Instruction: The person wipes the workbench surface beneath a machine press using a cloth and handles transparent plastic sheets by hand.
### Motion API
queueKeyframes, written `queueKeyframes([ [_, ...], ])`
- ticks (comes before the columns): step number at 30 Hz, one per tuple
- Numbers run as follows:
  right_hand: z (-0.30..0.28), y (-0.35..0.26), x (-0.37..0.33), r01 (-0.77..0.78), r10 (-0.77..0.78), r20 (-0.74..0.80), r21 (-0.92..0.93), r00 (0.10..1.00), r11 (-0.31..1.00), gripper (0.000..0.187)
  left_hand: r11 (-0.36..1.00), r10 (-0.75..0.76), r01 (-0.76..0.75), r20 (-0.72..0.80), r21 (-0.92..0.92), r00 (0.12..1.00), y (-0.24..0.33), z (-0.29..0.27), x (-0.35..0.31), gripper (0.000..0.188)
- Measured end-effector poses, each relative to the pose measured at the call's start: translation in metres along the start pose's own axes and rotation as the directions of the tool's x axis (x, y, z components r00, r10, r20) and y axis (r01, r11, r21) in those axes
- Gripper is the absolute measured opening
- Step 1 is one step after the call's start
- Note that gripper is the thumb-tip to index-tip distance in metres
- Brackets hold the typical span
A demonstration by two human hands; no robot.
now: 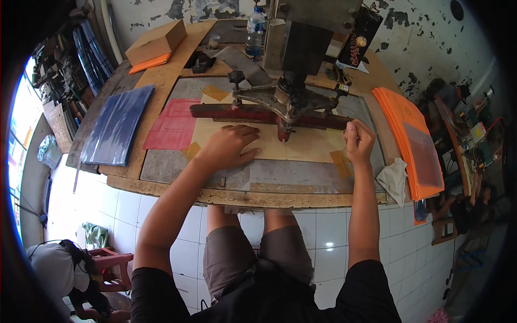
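My left hand [230, 146] lies open on a pale yellow sheet [269, 142], fingers flat and thumb apart, just in front of a dark red press bar [323, 119]. At the bar's right end, my right hand [360, 141] is closed with its fingers curled; what is inside them, if anything, is hidden. The bar hangs from a three-armed metal press head [291, 102] with adjusting knobs. A red sheet [171, 124] reaches out from the yellow one's left side. Brown tape [340, 163] shows at the yellow sheet's corners.
Clear bluish plastic sheets [116, 126] lie at left, and orange folders [412, 145] are stacked at right beside a crumpled white cloth [393, 180]. Farther back are a cardboard box [156, 42] and a water bottle [254, 32]. Other people sit at the lower left and far right.
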State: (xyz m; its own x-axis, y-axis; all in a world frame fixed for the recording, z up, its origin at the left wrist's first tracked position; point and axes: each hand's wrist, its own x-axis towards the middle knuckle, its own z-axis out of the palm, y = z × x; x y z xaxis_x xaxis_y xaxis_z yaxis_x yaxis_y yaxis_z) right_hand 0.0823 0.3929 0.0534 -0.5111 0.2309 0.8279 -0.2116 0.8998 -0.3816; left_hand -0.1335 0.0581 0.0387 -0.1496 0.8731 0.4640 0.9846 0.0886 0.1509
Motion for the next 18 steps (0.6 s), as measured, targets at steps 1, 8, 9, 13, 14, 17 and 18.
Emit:
queueKeyframes([
  [1,-0.001,0.001,0.0,0.004,-0.004,-0.011,0.011,1.0,1.0,0.043,1.0,0.003,-0.003,-0.02,-0.013,1.0,-0.001,0.0,0.0,0.038],
  [8,-0.008,-0.039,0.0,0.046,-0.037,0.074,-0.114,0.997,0.992,0.036,1.0,0.008,-0.008,-0.05,0.012,0.999,0.007,-0.021,-0.016,0.033],
  [9,-0.014,-0.051,-0.009,0.002,0.015,0.127,-0.132,0.992,0.991,0.029,0.999,-0.04,0.036,-0.105,-0.036,0.994,0.016,-0.026,-0.028,0.031],
  [13,-0.034,-0.081,-0.069,-0.092,0.149,0.251,-0.226,0.956,0.97,0.011,0.956,-0.292,0.274,-0.271,-0.103,0.917,0.056,-0.041,-0.101,0.034],
  [14,-0.041,-0.085,-0.087,-0.125,0.193,0.252,-0.262,0.948,0.957,0.012,0.943,-0.333,0.321,-0.304,-0.092,0.893,0.062,-0.035,-0.12,0.038],
  [17,-0.052,-0.098,-0.123,-0.173,0.228,0.107,-0.375,0.968,0.911,0.023,0.838,-0.498,0.545,-0.389,0.011,0.775,0.089,-0.003,-0.184,0.049],
  [18,-0.05,-0.101,-0.133,-0.175,0.231,0.111,-0.372,0.967,0.911,0.023,0.836,-0.502,0.549,-0.385,0.012,0.774,0.094,0.009,-0.198,0.049],
])
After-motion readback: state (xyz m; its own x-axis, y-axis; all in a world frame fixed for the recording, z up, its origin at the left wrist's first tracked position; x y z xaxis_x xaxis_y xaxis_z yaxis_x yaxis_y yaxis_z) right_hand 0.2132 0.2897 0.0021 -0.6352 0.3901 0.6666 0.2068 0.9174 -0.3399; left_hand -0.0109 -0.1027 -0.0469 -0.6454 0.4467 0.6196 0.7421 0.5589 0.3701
